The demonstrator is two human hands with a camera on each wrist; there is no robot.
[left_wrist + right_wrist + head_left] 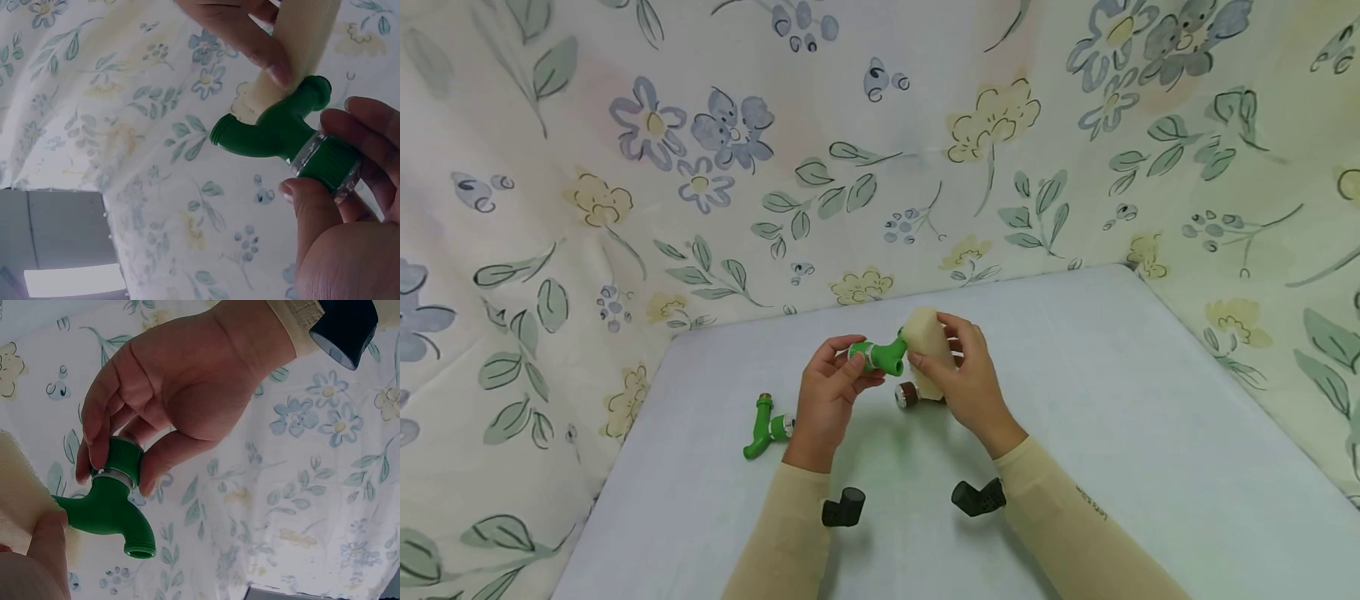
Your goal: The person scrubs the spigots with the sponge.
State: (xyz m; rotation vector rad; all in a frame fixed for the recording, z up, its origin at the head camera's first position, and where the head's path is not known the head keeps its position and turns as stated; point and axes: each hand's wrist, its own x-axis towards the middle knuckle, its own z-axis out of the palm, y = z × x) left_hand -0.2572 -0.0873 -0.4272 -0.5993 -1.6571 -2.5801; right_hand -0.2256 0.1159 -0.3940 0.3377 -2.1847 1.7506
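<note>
Green Y-shaped plastic tap (279, 134): pinched by knob (329, 164) in left hand (827, 390); seemed light, stiff, best held there. Beside tap, gripped cream sponge block (927, 327) in right hand (974, 377).

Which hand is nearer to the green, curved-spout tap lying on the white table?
Left. The left hand is just right of that green tap; the right hand is farther right, holding a cream sponge block.

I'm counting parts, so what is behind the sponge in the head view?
A brown-and-silver knob peeks out at the lower left of the sponge; the sponge and right hand cover the rest.
</note>
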